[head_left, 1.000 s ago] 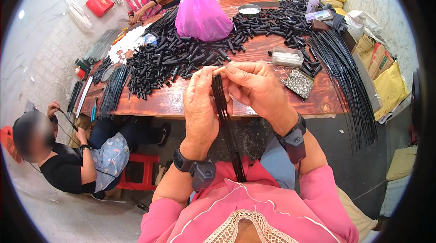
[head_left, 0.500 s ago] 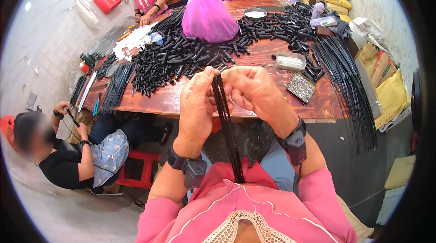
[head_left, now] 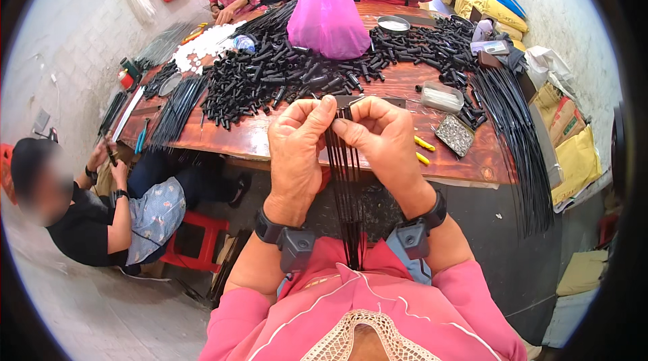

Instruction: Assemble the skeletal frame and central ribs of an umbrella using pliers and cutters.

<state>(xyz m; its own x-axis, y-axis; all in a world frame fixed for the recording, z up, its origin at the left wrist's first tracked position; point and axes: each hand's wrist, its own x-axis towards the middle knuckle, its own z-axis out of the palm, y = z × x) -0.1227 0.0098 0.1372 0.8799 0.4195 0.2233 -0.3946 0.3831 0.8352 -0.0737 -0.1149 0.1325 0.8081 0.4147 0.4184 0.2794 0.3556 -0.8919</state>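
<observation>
A bundle of thin black rods, like umbrella ribs (head_left: 346, 192), hangs upright between my hands, its lower ends reaching the lap of the pink apron. My left hand (head_left: 295, 148) is closed round the left side of the bundle's top, thumb pressed on the fingers. My right hand (head_left: 386, 138) pinches the top from the other side, thumb and forefinger together. A short bit of pale wire shows by each hand's fingertips; where it runs is hidden. Below the hands the rods stand slightly apart. Right of my right hand lie yellow tool handles (head_left: 424, 149).
Black tubes (head_left: 270, 81) heap across the wooden table (head_left: 236, 137), behind a purple bag (head_left: 327, 17). A tin of small metal parts (head_left: 454, 135), a clear box (head_left: 442, 98) and long black rods (head_left: 516, 138) lie right. Co-workers sit left and at the far side.
The rods have spread from a tight bundle into a looser fan. My right hand has turned, its thumb now across the rods' top. Yellow handles have come into sight.
</observation>
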